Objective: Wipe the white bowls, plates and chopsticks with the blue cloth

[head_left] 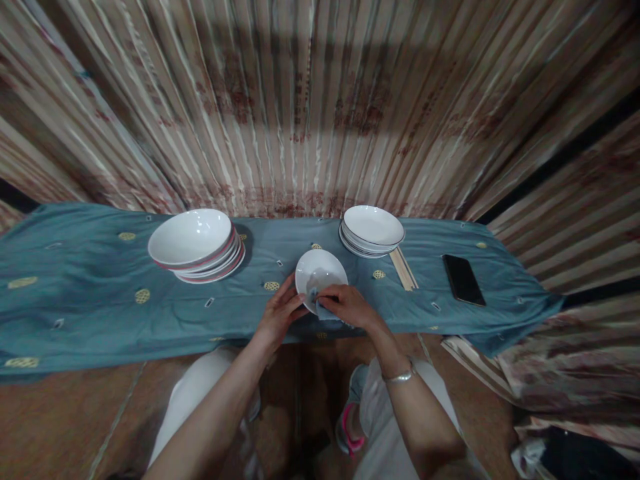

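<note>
A small white bowl (pixel 323 267) is tilted up near the front edge of the cloth-covered table, between my hands. My left hand (pixel 283 308) grips its left rim, fingers behind and thumb at the front. Pinched in my right hand (pixel 345 305) is a light blue cloth (pixel 327 315), pressed against the inside of the bowl at its lower part; some of it hangs below the rim. To the left stands a stack of white dishes with red rims (pixel 193 237). At the back right is a stack of white plates (pixel 374 227) with dark rims.
Wooden chopsticks (pixel 404 270) lie beside the right stack, partly under it. A black phone (pixel 463 280) rests farther right on the blue-green tablecloth (pixel 100 300). Pleated curtains (pixel 300 120) hang behind the table. My knees are below its front edge.
</note>
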Available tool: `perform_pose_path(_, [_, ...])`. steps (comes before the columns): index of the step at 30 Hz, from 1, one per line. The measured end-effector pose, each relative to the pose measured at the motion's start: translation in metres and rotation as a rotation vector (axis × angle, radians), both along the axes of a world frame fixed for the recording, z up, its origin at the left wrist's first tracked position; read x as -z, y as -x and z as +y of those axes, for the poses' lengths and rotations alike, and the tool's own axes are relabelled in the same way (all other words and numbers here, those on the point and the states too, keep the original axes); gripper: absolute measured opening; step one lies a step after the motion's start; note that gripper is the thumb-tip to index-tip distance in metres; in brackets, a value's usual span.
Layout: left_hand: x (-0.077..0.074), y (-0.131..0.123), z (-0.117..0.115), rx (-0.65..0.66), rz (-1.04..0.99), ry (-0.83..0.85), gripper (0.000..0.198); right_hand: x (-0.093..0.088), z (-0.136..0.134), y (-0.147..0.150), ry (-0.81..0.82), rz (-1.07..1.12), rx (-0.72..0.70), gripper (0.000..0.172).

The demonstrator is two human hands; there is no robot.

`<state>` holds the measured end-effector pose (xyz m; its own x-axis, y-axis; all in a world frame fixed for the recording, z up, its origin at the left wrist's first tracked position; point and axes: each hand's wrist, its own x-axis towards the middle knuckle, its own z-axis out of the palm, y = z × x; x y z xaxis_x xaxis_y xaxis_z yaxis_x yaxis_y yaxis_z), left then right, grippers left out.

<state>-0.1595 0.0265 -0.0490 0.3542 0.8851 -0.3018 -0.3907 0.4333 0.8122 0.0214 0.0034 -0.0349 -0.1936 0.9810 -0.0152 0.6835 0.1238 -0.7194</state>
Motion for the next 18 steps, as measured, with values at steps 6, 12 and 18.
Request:
perform_pose_path(6, [-0.001, 0.000, 0.000, -0.002, 0.000, -0.004, 0.071, 0.007, 0.003, 0.000, 0.041, 0.233, -0.031, 0.024])
perform_pose_path(12, [-0.001, -0.001, -0.001, -0.017, -0.006, 0.008, 0.067, 0.013, 0.006, 0.006, 0.112, 0.509, -0.003, 0.033])
perform_pose_path(18, [0.003, -0.003, 0.001, -0.033, -0.024, 0.008, 0.061, 0.009, 0.007, 0.014, 0.111, 0.723, 0.032, 0.033])
